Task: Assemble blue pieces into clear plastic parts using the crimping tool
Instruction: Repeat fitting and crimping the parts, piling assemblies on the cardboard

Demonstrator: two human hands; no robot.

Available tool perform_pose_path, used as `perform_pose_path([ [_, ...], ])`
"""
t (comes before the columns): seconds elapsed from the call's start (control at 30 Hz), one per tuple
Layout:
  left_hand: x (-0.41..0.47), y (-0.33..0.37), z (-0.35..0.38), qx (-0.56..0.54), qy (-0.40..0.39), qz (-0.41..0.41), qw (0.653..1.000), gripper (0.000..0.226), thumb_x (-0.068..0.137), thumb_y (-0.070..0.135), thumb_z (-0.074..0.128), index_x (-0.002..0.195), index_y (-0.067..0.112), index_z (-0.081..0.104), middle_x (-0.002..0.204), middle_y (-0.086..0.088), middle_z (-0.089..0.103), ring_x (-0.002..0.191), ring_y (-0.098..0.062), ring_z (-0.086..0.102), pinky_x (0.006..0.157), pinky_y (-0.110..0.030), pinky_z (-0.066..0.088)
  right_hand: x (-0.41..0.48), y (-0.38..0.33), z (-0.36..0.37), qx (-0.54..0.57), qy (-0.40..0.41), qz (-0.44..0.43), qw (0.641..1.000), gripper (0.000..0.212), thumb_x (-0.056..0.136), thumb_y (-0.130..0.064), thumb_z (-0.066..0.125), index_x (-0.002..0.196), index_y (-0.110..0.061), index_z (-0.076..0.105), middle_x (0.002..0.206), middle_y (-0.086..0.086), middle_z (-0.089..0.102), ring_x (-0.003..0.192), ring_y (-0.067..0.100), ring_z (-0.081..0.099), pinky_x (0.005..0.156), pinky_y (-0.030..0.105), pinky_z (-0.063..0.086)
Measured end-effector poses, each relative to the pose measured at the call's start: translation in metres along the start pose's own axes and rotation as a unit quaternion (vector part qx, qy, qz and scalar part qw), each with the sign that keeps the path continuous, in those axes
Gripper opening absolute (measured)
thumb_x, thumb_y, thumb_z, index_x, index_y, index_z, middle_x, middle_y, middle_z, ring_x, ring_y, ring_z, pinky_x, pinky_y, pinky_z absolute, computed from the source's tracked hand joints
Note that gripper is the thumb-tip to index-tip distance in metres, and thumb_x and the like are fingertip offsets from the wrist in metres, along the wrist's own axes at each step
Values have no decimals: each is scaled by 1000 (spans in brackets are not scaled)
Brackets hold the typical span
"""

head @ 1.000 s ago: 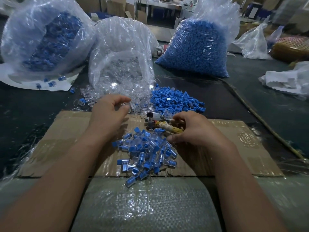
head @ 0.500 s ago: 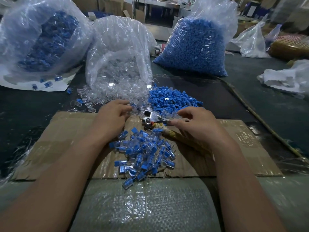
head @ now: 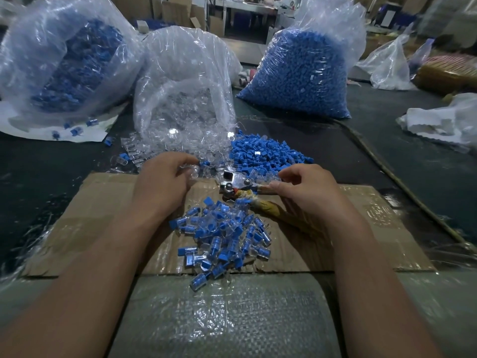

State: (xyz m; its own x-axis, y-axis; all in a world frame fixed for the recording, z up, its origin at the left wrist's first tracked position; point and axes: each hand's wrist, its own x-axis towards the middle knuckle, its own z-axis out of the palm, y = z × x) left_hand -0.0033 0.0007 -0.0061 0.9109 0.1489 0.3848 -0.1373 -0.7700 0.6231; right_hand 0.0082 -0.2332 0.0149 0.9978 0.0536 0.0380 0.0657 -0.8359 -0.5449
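Clear plastic part (head: 190, 173) sits pinched between thumb and fingertips of my left grip (head: 165, 177), at the far edge of the cardboard (head: 103, 202) on the table (head: 51, 177). The crimping tool (head: 233, 180) lies just right of it, its long axis running back and right under my right grip (head: 304, 189), whose fingers curl over the taped handle; whether they clamp it I cannot tell. Loose blue pieces (head: 268, 156) lie just beyond the tool's head, nearer my right side.
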Motion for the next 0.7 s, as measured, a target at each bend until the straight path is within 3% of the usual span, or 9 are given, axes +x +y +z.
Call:
perform_pose_path([
  [0.13,-4,1,-3,-38,22,7,999,26,89,10,58,114,12,65,108,-5,65,86,-7,51,82,-17,37,0,0,1,4,-1,9,1000,39,83,-42,63,116,-21,61,90,-13,53,76,0,47,62,21,36],
  [0.2,-6,3,-4,-92,25,-14,995,28,89,9,57,116,12,63,102,0,62,78,1,53,68,-2,40,0,0,1,7,-2,10,1000,38,84,-41,63,116,-20,61,91,-12,54,77,0,48,66,22,38],
  [0.23,-7,5,-4,-133,22,-32,990,29,89,8,57,117,14,62,103,2,60,78,0,55,62,-1,43,0,0,1,11,0,12,1000,37,84,-40,63,115,-20,61,92,-12,55,80,1,49,69,22,39],
  [0.33,-8,8,-5,-212,-9,-67,975,35,89,6,56,122,18,58,113,-5,60,91,-12,62,70,-18,53,0,1,0,21,11,18,1000,34,85,-38,62,113,-20,62,94,-10,56,87,7,52,74,24,40],
  [0.47,-8,13,-7,-254,-47,-66,964,28,86,0,57,100,23,61,103,-7,61,74,3,64,56,-3,45,3,3,-2,37,43,23,998,23,86,-32,62,106,-21,66,89,-12,58,79,2,52,69,21,38],
  [0.57,-10,14,-8,-308,-64,-91,945,26,83,-1,59,89,24,62,83,0,67,66,6,65,52,-6,46,7,5,-6,42,60,36,997,16,88,-28,60,100,-21,68,83,-13,59,74,0,51,67,23,37],
  [0.7,-11,15,-7,-319,-66,-96,941,24,83,2,61,84,26,62,79,2,69,68,0,67,55,-8,48,24,7,-15,20,76,68,995,10,88,-24,57,92,-26,66,85,-10,58,79,8,53,70,29,42],
])
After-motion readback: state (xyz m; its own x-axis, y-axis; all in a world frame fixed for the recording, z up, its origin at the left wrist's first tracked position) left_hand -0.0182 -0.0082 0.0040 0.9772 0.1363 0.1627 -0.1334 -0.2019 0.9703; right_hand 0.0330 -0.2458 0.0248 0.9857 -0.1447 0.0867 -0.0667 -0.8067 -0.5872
